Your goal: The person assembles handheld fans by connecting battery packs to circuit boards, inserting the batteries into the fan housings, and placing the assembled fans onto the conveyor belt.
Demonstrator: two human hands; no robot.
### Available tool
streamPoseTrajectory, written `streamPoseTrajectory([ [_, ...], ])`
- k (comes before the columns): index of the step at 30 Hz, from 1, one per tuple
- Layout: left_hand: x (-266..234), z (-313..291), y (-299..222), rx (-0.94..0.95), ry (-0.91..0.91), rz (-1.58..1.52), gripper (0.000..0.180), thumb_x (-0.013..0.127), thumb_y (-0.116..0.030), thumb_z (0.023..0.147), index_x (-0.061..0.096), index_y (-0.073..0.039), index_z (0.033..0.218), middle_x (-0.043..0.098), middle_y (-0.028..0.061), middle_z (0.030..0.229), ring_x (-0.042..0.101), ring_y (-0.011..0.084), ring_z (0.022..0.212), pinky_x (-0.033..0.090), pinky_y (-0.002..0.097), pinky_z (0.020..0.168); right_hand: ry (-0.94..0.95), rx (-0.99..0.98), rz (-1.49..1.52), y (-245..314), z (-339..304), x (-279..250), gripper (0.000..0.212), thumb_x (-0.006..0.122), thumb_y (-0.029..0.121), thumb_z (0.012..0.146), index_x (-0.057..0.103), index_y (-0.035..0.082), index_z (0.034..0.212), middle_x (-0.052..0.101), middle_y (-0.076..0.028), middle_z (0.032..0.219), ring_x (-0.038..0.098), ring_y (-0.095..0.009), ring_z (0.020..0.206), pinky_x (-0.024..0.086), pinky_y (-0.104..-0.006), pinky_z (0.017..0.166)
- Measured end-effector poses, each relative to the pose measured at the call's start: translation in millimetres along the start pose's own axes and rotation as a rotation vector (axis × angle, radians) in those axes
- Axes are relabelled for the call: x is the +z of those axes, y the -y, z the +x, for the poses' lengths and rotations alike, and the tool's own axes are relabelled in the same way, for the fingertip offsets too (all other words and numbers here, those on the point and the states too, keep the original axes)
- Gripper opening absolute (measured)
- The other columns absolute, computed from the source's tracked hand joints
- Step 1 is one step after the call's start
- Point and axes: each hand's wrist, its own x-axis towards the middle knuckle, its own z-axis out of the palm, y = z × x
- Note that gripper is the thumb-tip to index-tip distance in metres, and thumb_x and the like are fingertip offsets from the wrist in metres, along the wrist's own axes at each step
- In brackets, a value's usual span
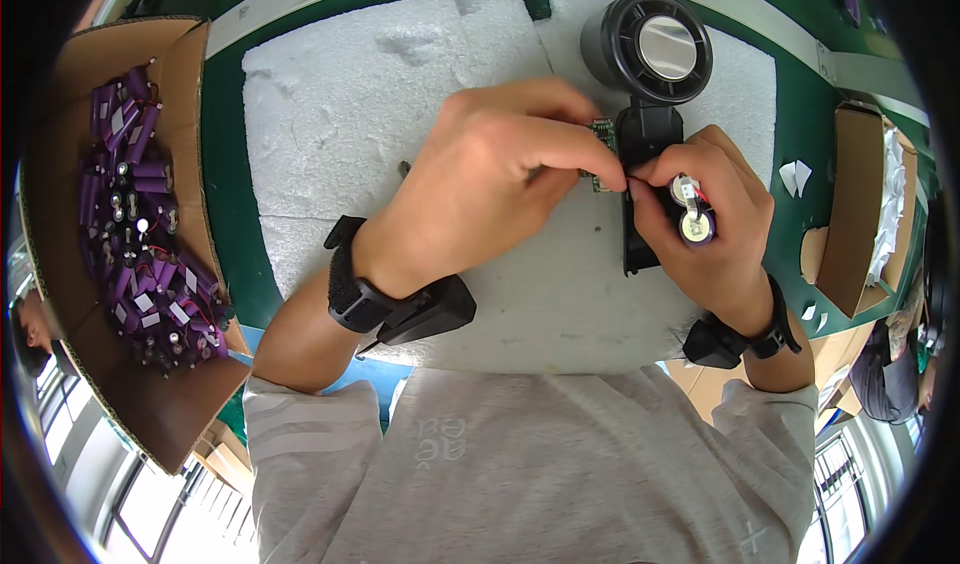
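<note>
- Two hands of mine are at work over the right side of the white foam sheet (340,114), which lies on the green table (225,144).
- My left hand (510,159) is nearly closed, thumb and forefinger drawn together on a small green circuit board (602,132); the forefinger crosses in front of it, so I see the board only above and below.
- My right hand (715,199) is curled around a pair of battery cells (697,226), pale round ends up, a red wire (701,194) beside them. Its thumb and forefinger pinch close by my left fingertips; I can't tell what, if anything, is between them.
- Between my hands, partly under the right one, is the long black housing (645,134), with a round black head (648,49) at its far end bearing a silvery disc (668,48).
- I wear a black strap with a black module at each wrist.
- To my left, a cardboard box (185,409) holds many purple cells (150,264).
- To my right, white scraps (795,177) lie near a smaller open box (850,214) with white material inside.
</note>
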Motion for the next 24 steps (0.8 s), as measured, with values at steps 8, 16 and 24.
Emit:
streamPoseTrajectory([
  [8, 9.0, 1.3, -15.9, -0.034, -0.003, -0.128, 0.030, 0.064, 0.017, 0.069, 0.068, -0.003, 0.092, 0.061, 0.0100, 0.098, 0.063, 0.0172, 0.080, 0.050, 0.0244, 0.063, 0.031, -0.009, 0.013, -0.6, 0.4, -2.6, 0.031, 0.072, -0.013, 0.065, 0.058, 0.003, 0.087, 0.062, -0.008, 0.076, 0.055, -0.021, 0.065, 0.042, -0.0281, 0.055],
  [16, 2.8, 0.6, -9.6, -0.097, 0.076, -0.176, 0.030, 0.066, 0.017, 0.069, 0.067, -0.002, 0.092, 0.059, 0.0087, 0.095, 0.062, 0.0156, 0.082, 0.052, 0.0237, 0.065, 0.077, -0.070, 0.110, -7.5, -5.2, -2.9, 0.022, 0.071, -0.005, 0.076, 0.060, 0.001, 0.095, 0.065, -0.012, 0.086, 0.054, -0.020, 0.068, 0.042, -0.0290, 0.057],
  [24, -0.4, 1.2, -9.6, -0.174, 0.111, -0.296, 0.022, 0.072, 0.010, 0.074, 0.066, -0.001, 0.091, 0.058, 0.0072, 0.092, 0.059, 0.0134, 0.080, 0.049, 0.0234, 0.063, -0.073, 0.017, 0.229, -6.9, -0.8, -14.4, 0.031, 0.071, 0.011, 0.082, 0.065, -0.002, 0.109, 0.060, -0.013, 0.087, 0.057, -0.018, 0.067, 0.046, -0.0255, 0.058],
])
